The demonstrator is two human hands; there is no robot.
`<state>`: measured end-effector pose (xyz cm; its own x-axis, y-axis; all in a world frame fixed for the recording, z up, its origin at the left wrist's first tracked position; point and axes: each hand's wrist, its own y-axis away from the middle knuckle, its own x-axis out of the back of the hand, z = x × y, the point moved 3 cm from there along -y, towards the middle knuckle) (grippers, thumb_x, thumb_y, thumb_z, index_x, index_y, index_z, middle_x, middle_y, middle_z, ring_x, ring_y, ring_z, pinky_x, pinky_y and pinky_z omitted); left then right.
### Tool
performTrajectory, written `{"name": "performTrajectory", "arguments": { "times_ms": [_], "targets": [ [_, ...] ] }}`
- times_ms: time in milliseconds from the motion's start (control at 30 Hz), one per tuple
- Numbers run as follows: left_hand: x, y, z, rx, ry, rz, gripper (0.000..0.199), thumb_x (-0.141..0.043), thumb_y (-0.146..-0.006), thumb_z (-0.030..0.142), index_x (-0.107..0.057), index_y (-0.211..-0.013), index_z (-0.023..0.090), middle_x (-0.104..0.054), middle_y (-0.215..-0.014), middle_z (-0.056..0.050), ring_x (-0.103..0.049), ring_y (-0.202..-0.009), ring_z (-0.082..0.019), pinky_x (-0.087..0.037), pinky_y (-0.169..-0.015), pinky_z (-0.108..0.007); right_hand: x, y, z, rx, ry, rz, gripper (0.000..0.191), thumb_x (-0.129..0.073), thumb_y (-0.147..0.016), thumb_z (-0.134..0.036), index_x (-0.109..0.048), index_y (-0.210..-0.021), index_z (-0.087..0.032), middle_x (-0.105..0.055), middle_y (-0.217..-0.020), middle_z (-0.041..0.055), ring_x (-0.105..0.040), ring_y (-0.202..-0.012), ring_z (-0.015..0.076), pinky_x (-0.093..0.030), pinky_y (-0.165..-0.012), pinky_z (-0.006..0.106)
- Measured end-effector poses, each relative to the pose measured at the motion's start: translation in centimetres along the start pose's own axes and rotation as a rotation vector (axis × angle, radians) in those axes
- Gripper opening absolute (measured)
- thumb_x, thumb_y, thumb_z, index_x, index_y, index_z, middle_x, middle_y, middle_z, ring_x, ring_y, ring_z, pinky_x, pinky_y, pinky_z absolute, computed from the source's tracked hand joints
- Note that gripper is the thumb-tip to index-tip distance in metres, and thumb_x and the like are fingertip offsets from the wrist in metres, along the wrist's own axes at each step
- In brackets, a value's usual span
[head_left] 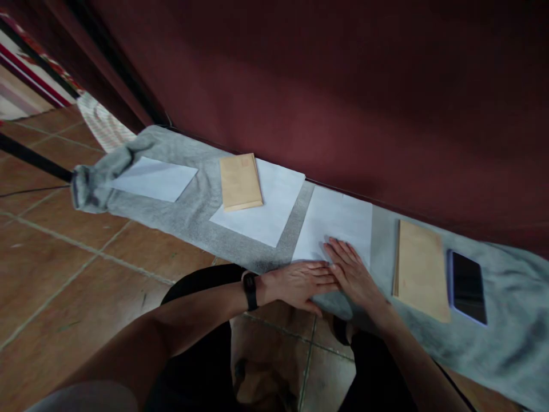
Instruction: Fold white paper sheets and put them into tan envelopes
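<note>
Directly in front of me a white sheet of paper point(338, 214) lies on the grey cloth point(257, 246). My left hand point(302, 281) rests flat along the sheet's near edge, fingers stretched to the right. My right hand point(349, 269) lies flat on the lower right part of the same sheet, fingers pointing up and left. The fingertips of my left hand meet the right hand near its base. Neither hand grips anything. Left of this sheet are more white sheets point(274, 200), with a small stack of brown envelopes point(241, 182) on top.
Further left lies another white sheet point(154, 178). On the right sit a stack of brown envelopes point(422, 269) and a phone point(468, 286) with a dark screen. A dark red panel point(321, 114) rises behind the cloth. Floor tiles point(64, 257) show below.
</note>
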<state>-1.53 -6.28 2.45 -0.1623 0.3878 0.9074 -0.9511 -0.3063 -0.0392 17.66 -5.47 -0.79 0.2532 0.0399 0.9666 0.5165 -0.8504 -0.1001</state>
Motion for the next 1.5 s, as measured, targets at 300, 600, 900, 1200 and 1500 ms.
{"name": "performTrajectory", "arguments": {
  "times_ms": [300,600,900,1200,1500],
  "targets": [
    [0.3,-0.1,0.3,-0.025,0.039,-0.029,0.075,-0.065,-0.093,0.049,-0.036,-0.158,0.026,-0.033,-0.166,-0.001,-0.026,-0.155,-0.020,-0.016,-0.130,-0.035,-0.5,0.0,0.7,-0.027,0.007,-0.040,0.055,-0.025,-0.108,-0.039,-0.029,-0.161,-0.026,-0.023,-0.170,0.0022,-0.020,-0.157,0.0227,-0.022,-0.128,0.052],
    [-0.7,0.4,-0.5,-0.097,0.071,0.008,0.085,-0.056,-0.095,0.061,-0.022,-0.163,0.021,-0.027,-0.168,-0.007,-0.021,-0.156,-0.023,-0.015,-0.130,-0.040,0.1,-0.6,1.9,-0.130,0.104,0.012,0.052,-0.029,-0.109,-0.034,-0.033,-0.159,-0.025,-0.025,-0.169,0.0037,-0.023,-0.156,0.0229,-0.025,-0.126,0.049],
    [-0.2,0.4,-0.8,-0.080,0.114,-0.061,0.087,-0.055,-0.095,0.065,-0.020,-0.163,0.023,-0.024,-0.168,-0.008,-0.021,-0.156,-0.024,-0.014,-0.129,-0.040,0.5,0.6,2.6,-0.261,0.177,0.095,0.052,-0.034,-0.108,-0.034,-0.036,-0.158,-0.020,-0.029,-0.167,0.0080,-0.031,-0.153,0.0260,-0.028,-0.125,0.048],
    [0.7,0.2,-4.0,0.287,0.093,0.284,0.057,-0.046,-0.104,0.041,-0.036,-0.158,0.025,-0.034,-0.166,-0.007,-0.023,-0.156,-0.024,-0.018,-0.128,-0.051,0.5,1.3,4.0,-0.348,0.150,0.128,0.052,-0.038,-0.107,-0.036,-0.042,-0.155,-0.019,-0.035,-0.164,0.0100,-0.037,-0.150,0.0262,-0.032,-0.123,0.049],
    [2.0,0.7,-9.5,0.838,0.707,0.774,0.045,-0.066,-0.086,0.037,-0.069,-0.127,0.021,-0.061,-0.141,-0.011,-0.060,-0.128,-0.027,-0.050,-0.105,-0.039,1.0,1.3,5.0,-0.393,0.094,0.137,0.048,-0.036,-0.106,-0.027,-0.049,-0.151,-0.018,-0.045,-0.159,0.0088,-0.042,-0.147,0.0231,-0.036,-0.122,0.045]
  ]
}}
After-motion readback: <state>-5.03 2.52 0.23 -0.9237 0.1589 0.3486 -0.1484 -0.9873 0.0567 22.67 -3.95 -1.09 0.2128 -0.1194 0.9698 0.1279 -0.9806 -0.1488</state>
